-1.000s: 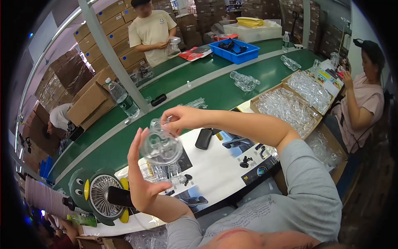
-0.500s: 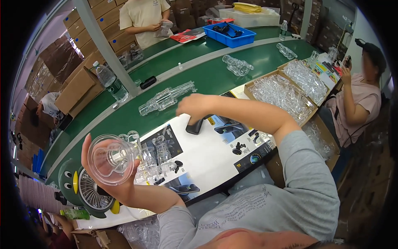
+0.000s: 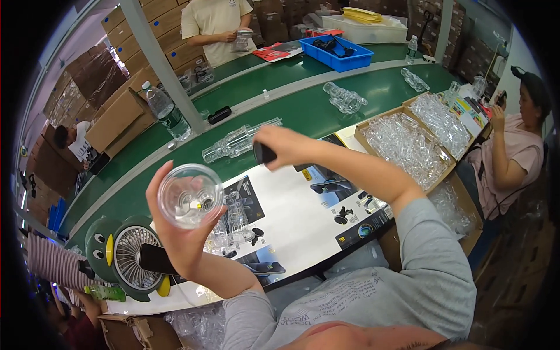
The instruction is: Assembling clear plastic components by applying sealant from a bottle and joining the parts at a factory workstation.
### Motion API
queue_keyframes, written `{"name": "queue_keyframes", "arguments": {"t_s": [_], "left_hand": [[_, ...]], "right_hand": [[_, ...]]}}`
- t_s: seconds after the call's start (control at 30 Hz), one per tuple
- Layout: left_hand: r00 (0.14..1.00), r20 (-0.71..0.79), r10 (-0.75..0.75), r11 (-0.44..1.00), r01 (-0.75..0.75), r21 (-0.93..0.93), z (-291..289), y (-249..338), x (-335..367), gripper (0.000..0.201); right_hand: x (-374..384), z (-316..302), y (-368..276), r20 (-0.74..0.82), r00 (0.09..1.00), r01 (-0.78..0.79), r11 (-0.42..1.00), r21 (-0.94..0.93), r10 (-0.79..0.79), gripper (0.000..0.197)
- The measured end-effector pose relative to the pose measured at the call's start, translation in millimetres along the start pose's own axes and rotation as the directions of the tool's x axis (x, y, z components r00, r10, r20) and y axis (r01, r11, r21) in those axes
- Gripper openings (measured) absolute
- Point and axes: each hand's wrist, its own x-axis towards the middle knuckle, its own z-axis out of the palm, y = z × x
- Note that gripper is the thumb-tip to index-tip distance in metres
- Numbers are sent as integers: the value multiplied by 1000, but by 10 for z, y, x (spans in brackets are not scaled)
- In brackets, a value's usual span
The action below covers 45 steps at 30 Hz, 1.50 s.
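In front of me at the left, my left hand [image 3: 179, 244] is closed round a clear glass vessel [image 3: 191, 198], its wide round end facing up toward me. My right hand [image 3: 286, 146] grips a small black object [image 3: 265, 153] with a rounded end, raised above the far edge of the white printed board [image 3: 291, 219]; its kind does not show. Just beyond that hand lies a long clear glass piece [image 3: 224, 147] on the green belt. More clear glass [image 3: 236, 216] rests on the board behind my left wrist, partly hidden.
A penguin-shaped fan [image 3: 137, 251] and a black phone [image 3: 156, 259] are at the left. Boxes of small clear parts [image 3: 402, 143] stand at the right. Further glass pieces [image 3: 345, 98] and a blue tray [image 3: 356, 60] are farther back. Co-workers are across the belt and at the right.
My right hand has picked the black object up off the board. My left hand has tipped the glass vessel, so its round end now faces me more squarely. The view has shifted slightly.
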Motion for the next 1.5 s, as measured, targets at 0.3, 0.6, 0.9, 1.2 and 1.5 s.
{"name": "queue_keyframes", "arguments": {"t_s": [0.3, 0.6, 0.9, 1.2, 1.5], "left_hand": [[921, 343, -185, 959, 93, 268, 398, -329, 259, 73], [878, 417, -234, 964, 155, 216, 904, -556, 328, 75], [884, 411, -224, 961, 271, -59, 1281, -602, 249, 66], [957, 269, -108, 994, 107, 21, 1345, -554, 150, 62], [976, 194, -104, 993, 92, 69, 1346, -479, 117, 64]], "right_hand": [[-25, -652, -416, -386, 583, 471, 90, 878, 715, 41], [-233, -775, -399, -274, 458, 626, -88, 775, 846, 44], [-500, -1005, -549, -530, 414, 714, 97, 693, 740, 45], [-573, -984, -681, -649, 481, 778, 54, 626, 589, 43], [-545, -941, -721, -654, 495, 792, 13, 610, 573, 39]]}}
